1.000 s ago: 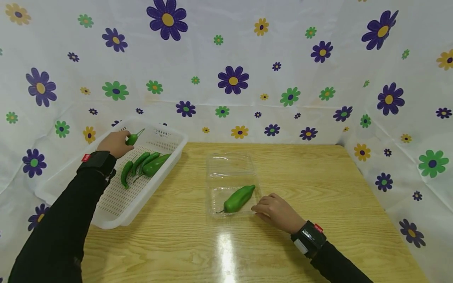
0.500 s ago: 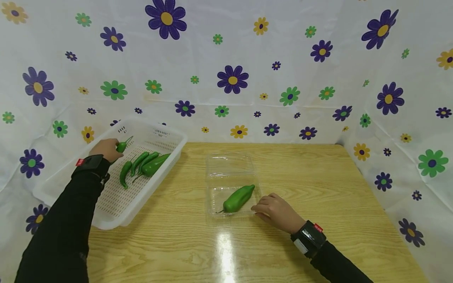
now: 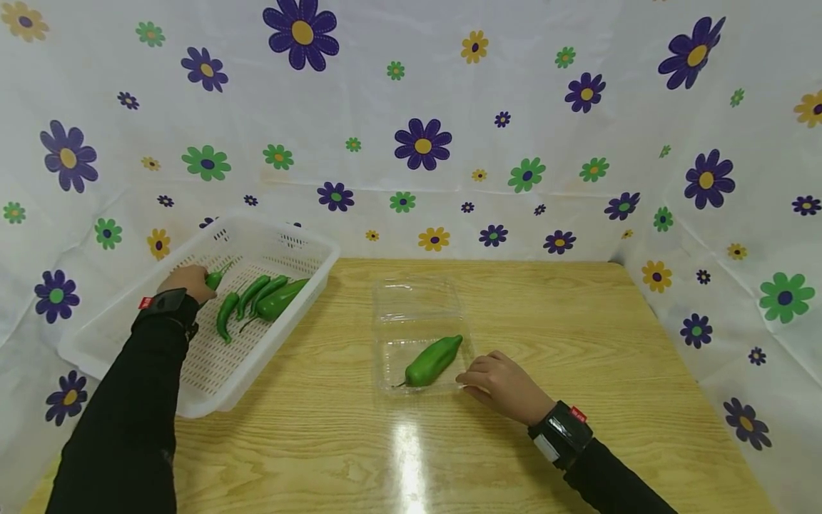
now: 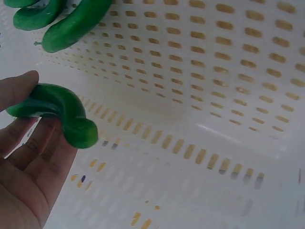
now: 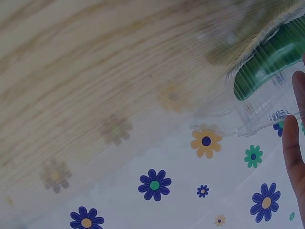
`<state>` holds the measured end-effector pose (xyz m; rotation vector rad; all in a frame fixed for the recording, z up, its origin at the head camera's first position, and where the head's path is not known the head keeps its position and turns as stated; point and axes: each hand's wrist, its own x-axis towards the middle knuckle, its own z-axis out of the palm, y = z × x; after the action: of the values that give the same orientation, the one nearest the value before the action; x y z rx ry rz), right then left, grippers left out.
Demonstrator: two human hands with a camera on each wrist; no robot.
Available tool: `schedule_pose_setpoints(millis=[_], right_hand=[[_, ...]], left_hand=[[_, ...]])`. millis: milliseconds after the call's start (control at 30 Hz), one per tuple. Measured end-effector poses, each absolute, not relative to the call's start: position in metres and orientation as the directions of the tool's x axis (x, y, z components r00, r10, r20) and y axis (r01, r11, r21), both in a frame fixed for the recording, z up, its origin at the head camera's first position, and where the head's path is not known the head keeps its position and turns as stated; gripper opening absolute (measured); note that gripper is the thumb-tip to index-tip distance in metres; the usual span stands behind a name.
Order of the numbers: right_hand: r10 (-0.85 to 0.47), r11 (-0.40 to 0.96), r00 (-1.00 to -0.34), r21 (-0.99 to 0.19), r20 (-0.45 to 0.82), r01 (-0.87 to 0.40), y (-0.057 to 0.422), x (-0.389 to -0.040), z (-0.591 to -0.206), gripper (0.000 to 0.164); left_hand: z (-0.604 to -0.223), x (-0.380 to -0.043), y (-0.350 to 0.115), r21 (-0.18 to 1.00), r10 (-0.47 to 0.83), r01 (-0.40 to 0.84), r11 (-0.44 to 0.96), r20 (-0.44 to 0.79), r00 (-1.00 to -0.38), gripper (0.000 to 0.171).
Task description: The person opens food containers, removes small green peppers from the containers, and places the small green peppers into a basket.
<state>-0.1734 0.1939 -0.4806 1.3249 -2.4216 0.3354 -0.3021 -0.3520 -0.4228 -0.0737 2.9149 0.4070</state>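
In the head view, my left hand point(image 3: 188, 281) is inside the white perforated basket point(image 3: 260, 241), low near its left wall. Thumb and fingers pinch a curved green chili pepper point(image 4: 59, 102), whose blunt end points out of the grip in the left wrist view. Several other green peppers point(image 3: 227, 314) lie on the basket floor to the right of that hand. A larger green pepper point(image 3: 434, 361) lies in a clear plastic clamshell box point(image 3: 417, 315) with its lid folded back. My right hand point(image 3: 504, 385) pinches the box's near right edge between thumb and fingers.
Basket and box stand on a wood-grain table point(image 3: 578, 321), the basket at the left and the box mid-table. A white flower-print cloth point(image 3: 359, 86) rises behind the table and along both sides.
My left hand has moved left and down into the basket, carrying the chili pepper lower. The right hand and the clear box have stayed in place.
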Motion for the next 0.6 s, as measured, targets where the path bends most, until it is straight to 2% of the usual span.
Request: schedule_pose_setpoints(millis=[433,600], right_hand=[[-0.765,0.530,-0.495,-0.034,0.412,-0.847,0.194,-0.174,-0.480,0.022],[-0.764,0.531,-0.498,-0.037,0.410,-0.846,0.194,-0.174,-0.480,0.022]], left_hand=[[-0.457,-0.311,-0.368,0.280,-0.024,-0.089,0.956,-0.227,-0.974,0.031],[-0.462,-0.310,-0.372,0.262,-0.021,-0.090,0.961,-0.254,-0.967,0.018]])
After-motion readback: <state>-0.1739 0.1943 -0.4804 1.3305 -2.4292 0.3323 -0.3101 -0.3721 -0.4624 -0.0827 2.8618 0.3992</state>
